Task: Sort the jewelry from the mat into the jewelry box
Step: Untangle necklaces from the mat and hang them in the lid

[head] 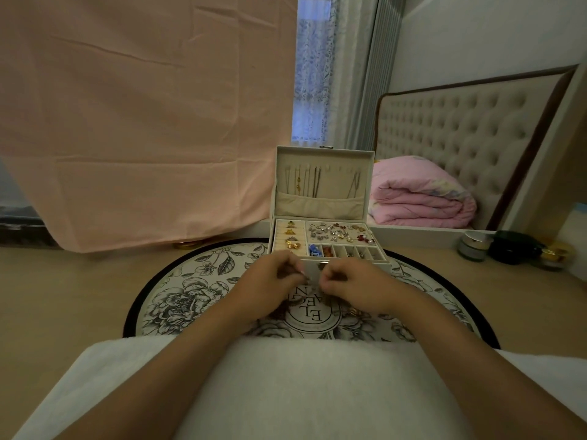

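Left hand (pixel 270 282) and right hand (pixel 357 285) meet, fingers curled, before the open jewelry box (pixel 320 203) above the floral mat (pixel 187 292); what they pinch cannot be told.

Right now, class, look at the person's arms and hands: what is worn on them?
The left forearm and right forearm are bare, with no sleeves in view. The left hand and right hand show no watch, bracelet or glove; rings are too small to tell.
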`<action>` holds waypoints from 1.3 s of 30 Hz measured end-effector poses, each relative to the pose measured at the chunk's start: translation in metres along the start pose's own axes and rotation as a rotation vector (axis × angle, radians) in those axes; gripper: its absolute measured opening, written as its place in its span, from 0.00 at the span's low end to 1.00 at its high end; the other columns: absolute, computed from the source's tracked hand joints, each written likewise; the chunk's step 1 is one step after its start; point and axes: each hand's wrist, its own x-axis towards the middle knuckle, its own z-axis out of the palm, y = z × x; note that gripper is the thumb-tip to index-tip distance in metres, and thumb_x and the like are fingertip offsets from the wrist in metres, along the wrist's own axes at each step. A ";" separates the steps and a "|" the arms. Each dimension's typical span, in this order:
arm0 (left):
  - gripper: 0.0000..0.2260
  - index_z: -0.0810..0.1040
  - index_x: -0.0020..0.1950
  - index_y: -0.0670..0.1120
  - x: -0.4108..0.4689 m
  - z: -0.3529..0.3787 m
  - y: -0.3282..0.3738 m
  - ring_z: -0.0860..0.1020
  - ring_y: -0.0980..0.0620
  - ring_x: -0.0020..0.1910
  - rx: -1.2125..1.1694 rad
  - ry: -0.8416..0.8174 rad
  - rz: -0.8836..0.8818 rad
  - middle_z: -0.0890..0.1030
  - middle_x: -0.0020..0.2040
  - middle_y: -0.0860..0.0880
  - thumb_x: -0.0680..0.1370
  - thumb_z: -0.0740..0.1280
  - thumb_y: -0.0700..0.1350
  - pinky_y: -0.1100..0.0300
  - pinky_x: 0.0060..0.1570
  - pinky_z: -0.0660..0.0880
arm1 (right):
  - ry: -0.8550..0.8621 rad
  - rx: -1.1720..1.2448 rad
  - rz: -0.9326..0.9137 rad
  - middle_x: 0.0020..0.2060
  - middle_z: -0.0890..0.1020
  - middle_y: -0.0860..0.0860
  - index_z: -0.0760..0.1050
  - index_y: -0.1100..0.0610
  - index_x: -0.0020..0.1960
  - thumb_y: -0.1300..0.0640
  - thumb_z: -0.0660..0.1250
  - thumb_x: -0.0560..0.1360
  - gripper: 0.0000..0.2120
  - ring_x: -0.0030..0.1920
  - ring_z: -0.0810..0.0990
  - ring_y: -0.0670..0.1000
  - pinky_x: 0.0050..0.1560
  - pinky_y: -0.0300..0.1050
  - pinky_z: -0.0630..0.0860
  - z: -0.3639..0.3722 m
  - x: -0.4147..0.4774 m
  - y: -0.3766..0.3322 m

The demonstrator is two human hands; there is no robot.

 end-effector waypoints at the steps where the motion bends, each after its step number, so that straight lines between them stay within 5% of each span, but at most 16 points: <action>1: 0.04 0.78 0.47 0.47 0.001 -0.001 0.005 0.83 0.52 0.47 -0.118 0.049 -0.021 0.84 0.46 0.48 0.78 0.69 0.39 0.56 0.53 0.79 | 0.005 0.130 0.008 0.44 0.83 0.48 0.78 0.50 0.46 0.55 0.65 0.81 0.06 0.45 0.81 0.49 0.51 0.50 0.79 0.000 0.000 -0.001; 5: 0.03 0.73 0.50 0.40 0.003 -0.002 0.023 0.84 0.50 0.42 -0.617 0.100 -0.127 0.83 0.41 0.43 0.80 0.63 0.33 0.55 0.52 0.82 | -0.036 0.662 0.053 0.46 0.86 0.61 0.74 0.60 0.53 0.58 0.57 0.85 0.09 0.47 0.84 0.63 0.53 0.56 0.81 -0.001 0.000 -0.004; 11: 0.09 0.70 0.44 0.43 0.004 -0.004 0.026 0.76 0.49 0.33 -0.831 0.044 -0.237 0.75 0.33 0.45 0.80 0.57 0.32 0.48 0.46 0.81 | -0.080 0.546 0.059 0.38 0.81 0.54 0.74 0.58 0.50 0.54 0.56 0.85 0.11 0.25 0.70 0.48 0.29 0.44 0.69 -0.003 -0.006 -0.006; 16: 0.17 0.79 0.42 0.43 0.003 -0.015 0.022 0.68 0.53 0.29 -0.390 0.044 -0.242 0.71 0.31 0.47 0.76 0.52 0.30 0.58 0.37 0.75 | -0.094 0.321 0.107 0.41 0.84 0.52 0.77 0.55 0.50 0.54 0.60 0.84 0.09 0.24 0.68 0.45 0.24 0.37 0.64 -0.007 -0.010 -0.008; 20: 0.19 0.82 0.35 0.43 -0.001 -0.029 0.019 0.70 0.57 0.27 0.009 -0.098 -0.154 0.77 0.29 0.51 0.77 0.55 0.31 0.64 0.31 0.68 | 0.005 0.137 0.144 0.40 0.85 0.51 0.74 0.53 0.50 0.53 0.58 0.84 0.09 0.24 0.75 0.47 0.21 0.39 0.68 -0.004 -0.006 -0.006; 23: 0.16 0.80 0.39 0.42 0.000 -0.040 0.014 0.68 0.59 0.21 0.064 -0.266 -0.248 0.74 0.23 0.53 0.76 0.55 0.30 0.65 0.24 0.65 | 0.062 -0.068 0.158 0.40 0.85 0.55 0.77 0.56 0.48 0.53 0.62 0.83 0.09 0.27 0.77 0.47 0.26 0.41 0.74 -0.006 -0.005 -0.006; 27: 0.14 0.83 0.40 0.46 -0.001 -0.050 0.010 0.70 0.48 0.28 0.182 -0.563 -0.317 0.78 0.28 0.46 0.74 0.59 0.34 0.60 0.30 0.69 | -0.131 -0.236 0.209 0.41 0.85 0.54 0.82 0.57 0.46 0.54 0.68 0.78 0.08 0.36 0.81 0.49 0.37 0.43 0.80 -0.008 -0.010 -0.008; 30: 0.13 0.86 0.38 0.52 -0.005 -0.047 0.019 0.75 0.51 0.35 0.328 -0.656 -0.300 0.82 0.35 0.52 0.75 0.64 0.41 0.60 0.37 0.73 | -0.119 -0.320 0.166 0.41 0.85 0.50 0.83 0.55 0.46 0.52 0.69 0.78 0.08 0.37 0.80 0.44 0.38 0.38 0.76 -0.007 -0.010 -0.007; 34: 0.08 0.86 0.40 0.56 -0.003 -0.040 0.023 0.78 0.59 0.43 0.474 -0.613 -0.259 0.83 0.45 0.57 0.75 0.68 0.50 0.62 0.47 0.73 | -0.035 -0.335 0.094 0.40 0.82 0.45 0.81 0.52 0.47 0.52 0.67 0.79 0.06 0.41 0.80 0.45 0.42 0.41 0.77 -0.008 -0.009 -0.003; 39: 0.10 0.81 0.58 0.56 0.000 -0.006 0.006 0.76 0.58 0.51 0.708 -0.254 0.062 0.79 0.54 0.58 0.78 0.68 0.55 0.58 0.53 0.76 | 0.090 -0.252 0.016 0.38 0.81 0.44 0.80 0.48 0.49 0.51 0.66 0.80 0.05 0.35 0.77 0.40 0.37 0.37 0.71 -0.006 -0.006 -0.002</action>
